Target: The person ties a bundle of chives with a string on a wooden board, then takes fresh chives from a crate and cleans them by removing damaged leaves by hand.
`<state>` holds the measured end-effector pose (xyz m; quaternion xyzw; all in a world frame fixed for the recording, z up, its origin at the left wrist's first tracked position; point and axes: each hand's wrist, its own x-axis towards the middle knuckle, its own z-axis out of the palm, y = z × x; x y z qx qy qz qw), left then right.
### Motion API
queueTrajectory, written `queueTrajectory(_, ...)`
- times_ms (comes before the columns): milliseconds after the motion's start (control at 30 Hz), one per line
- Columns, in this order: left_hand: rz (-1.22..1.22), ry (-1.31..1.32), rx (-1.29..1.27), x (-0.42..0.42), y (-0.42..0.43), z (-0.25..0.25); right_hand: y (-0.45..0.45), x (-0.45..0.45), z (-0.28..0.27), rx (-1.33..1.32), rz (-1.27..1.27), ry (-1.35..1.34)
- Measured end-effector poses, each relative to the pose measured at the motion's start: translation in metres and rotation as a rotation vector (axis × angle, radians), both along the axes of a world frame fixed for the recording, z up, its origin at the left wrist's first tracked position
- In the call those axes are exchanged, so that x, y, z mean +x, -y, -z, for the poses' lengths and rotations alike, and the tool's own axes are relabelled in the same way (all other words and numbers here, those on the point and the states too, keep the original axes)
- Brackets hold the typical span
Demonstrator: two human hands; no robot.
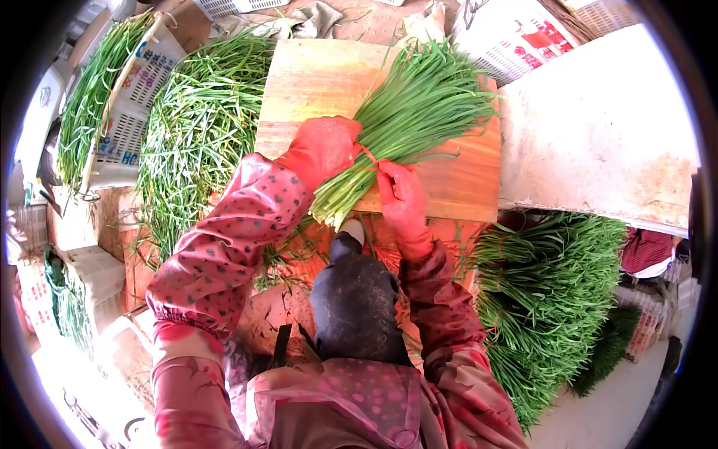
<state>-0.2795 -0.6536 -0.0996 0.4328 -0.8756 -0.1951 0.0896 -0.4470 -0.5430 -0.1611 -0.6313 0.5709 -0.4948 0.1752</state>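
Observation:
A bunch of garlic chives (430, 101) lies slantwise on the wooden board (314, 75), its pale cut ends toward me. A thin red tie (369, 156) crosses the bunch near those ends. My left hand (323, 148), in a red rubber glove, is closed against the bunch's left side at the tie; its fingertips are partly hidden. On the other side, my right hand (402, 196), gloved the same way, pinches the tie between thumb and fingers.
Loose chives (206, 120) are heaped left of the board, with a white crate (138, 97) of greens beyond. Tied bunches (553, 299) are stacked at the right. A white slab (598, 127) stands above them. Another printed crate (516, 37) sits at the back.

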Motion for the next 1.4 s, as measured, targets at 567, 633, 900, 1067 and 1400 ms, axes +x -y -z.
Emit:
queueTrajectory(567, -0.093, 0.424, -0.217, -0.040, -0.067, -0.015, 0.003, 0.005, -0.014, 0.386, 0.219, 0.923)
queueTrajectory(633, -0.071, 0.550, -0.064, -0.041, -0.062, -0.014, 0.011, -0.002, -0.016, 0.423, 0.260, 0.957)
queueTrajectory(900, 0.183, -0.312, 0.683, 0.020, 0.011, -0.048, 0.042, 0.013, -0.085, 0.266, 0.125, 0.851)
queueTrajectory(1067, 0.203, -0.153, 0.612, 0.044, 0.056, -0.048, 0.095, 0.004, -0.082, -0.261, -0.046, -0.057)
queueTrajectory(1400, -0.614, -0.834, 0.701, 0.017, -0.089, 0.005, 0.159, -0.005, -0.034, 0.361, -0.019, -0.206)
